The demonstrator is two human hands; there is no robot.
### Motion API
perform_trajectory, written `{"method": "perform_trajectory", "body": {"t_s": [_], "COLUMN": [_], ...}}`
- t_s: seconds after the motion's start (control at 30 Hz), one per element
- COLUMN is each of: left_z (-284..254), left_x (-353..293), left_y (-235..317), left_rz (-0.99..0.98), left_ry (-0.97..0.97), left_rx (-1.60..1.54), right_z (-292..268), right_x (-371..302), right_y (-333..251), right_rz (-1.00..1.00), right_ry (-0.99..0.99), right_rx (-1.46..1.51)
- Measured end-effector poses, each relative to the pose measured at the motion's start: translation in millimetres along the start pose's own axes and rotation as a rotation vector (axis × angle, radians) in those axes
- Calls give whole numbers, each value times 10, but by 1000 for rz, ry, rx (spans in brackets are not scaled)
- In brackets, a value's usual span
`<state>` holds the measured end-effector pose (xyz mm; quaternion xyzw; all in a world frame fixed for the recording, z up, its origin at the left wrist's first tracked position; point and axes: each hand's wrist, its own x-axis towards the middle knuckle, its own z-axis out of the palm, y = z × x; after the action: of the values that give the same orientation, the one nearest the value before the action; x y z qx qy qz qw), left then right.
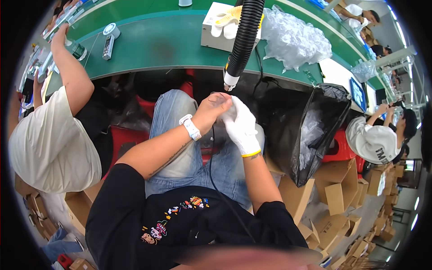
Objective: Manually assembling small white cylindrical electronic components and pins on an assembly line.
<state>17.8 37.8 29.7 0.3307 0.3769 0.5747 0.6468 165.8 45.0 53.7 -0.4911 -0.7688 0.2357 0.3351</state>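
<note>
My bare left hand [211, 109], with a white watch [191, 127] on its wrist, is closed just below the tip of a black corrugated hose [245, 38]. Against it is my right hand [241, 127], in a white knit glove with a yellow cuff. The fingers of both hands meet around a small, see-through thing, mostly hidden, whose kind I cannot make out. The hose's metal nozzle [231, 82] hangs right over my fingertips. A thin dark cable [211, 166] runs down past my hands over my lap.
A green workbench [148, 49] carries a metal box [211, 38] with a glove [227, 22] on top, and a heap of clear plastic pieces [294, 38]. At right hangs a black bag [297, 135] above open cartons [335, 184]. A co-worker [56, 139] sits close at left.
</note>
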Motion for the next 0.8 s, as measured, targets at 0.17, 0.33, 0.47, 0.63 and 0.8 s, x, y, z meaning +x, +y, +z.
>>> {"method": "perform_trajectory", "body": {"t_s": [0.17, 0.33, 0.47, 0.63, 0.8], "left_z": [-21, -24, -18, -12, 11], "left_x": [54, 72, 130, 151, 121], "left_y": [42, 128, 161, 231, 355], "left_rz": [-125, -73, 182, 162, 87], "left_ry": [53, 62, 102, 45, 23], "left_rx": [-121, -91, 25, 348, 708], "right_z": [128, 288, 291, 484, 824], "right_x": [-152, -126, 50, 173, 110], "right_y": [78, -22, -67, 208, 411], "right_rz": [105, 188, 209, 198, 102], "right_ry": [4, -35, -128, -196, -69], "right_rx": [312, 649, 838, 462, 580]}}
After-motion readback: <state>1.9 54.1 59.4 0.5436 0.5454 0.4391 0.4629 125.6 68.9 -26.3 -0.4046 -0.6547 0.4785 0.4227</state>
